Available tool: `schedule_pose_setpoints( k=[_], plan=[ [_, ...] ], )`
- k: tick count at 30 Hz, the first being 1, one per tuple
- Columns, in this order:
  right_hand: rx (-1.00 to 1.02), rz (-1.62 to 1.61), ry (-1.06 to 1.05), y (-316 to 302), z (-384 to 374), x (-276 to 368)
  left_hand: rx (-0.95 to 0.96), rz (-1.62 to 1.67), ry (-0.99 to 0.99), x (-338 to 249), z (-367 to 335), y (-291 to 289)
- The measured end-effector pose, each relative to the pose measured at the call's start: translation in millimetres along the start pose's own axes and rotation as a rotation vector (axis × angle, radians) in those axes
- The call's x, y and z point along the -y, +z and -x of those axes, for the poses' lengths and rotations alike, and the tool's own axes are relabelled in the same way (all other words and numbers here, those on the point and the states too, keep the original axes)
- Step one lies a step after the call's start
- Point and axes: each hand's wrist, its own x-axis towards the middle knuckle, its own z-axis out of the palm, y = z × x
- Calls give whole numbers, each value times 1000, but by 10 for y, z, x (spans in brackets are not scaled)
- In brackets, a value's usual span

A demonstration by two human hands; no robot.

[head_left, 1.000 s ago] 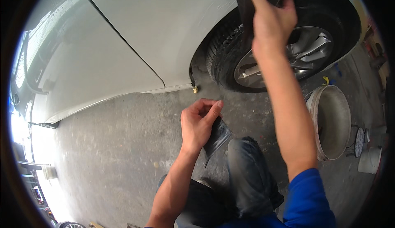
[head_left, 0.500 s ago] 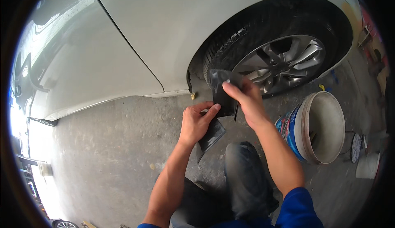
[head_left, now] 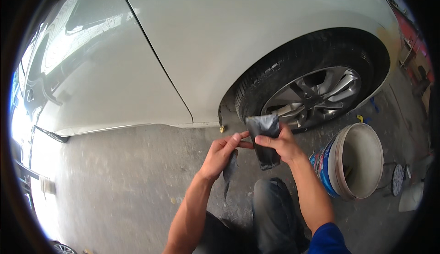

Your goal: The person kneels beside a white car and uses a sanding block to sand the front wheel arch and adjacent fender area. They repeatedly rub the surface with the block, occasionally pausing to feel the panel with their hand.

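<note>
My right hand (head_left: pixel 288 147) grips a flat, dark rectangular block that looks wrapped in black sandpaper (head_left: pixel 267 157), thumb across its near face. Its upper part is shiny and greyish. My left hand (head_left: pixel 221 155) is closed, and a limp dark grey piece of sandpaper (head_left: pixel 229 175) hangs from its palm side. The left fingertips reach to the block's left edge; whether they touch it is unclear. Both hands are in front of a car wheel (head_left: pixel 316 98), below the pale car body (head_left: pixel 192 38).
A large white bucket (head_left: pixel 337 162) with a blue printed side stands to my right, something dark inside it. Beside it is a round speckled disc (head_left: pixel 398 179). Small yellow and blue bits (head_left: pixel 362 118) lie near the tyre. My knee (head_left: pixel 275 203) is below the hands, over the concrete floor (head_left: pixel 123 180).
The view has tilted up, so the car sits lower in it. My left hand has let go of the block's lower part, and my right hand has turned the block more upright.
</note>
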Motion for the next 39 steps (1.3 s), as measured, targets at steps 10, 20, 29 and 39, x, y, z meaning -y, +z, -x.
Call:
schedule_pose_setpoints(
  k=[10,20,29,39],
  plan=[
    [73,785,-209,206,-12,-40,-356,-594,161,-21,-8,-28],
    [-34,826,-294,393,5,-48,-552,-589,330,-24,69,3],
    [-204,48,-255,707,-221,46,-356,-135,164,-63,87,43],
    [-289,-72,-352,719,-415,239,-350,-736,233,74,146,192]
  ],
)
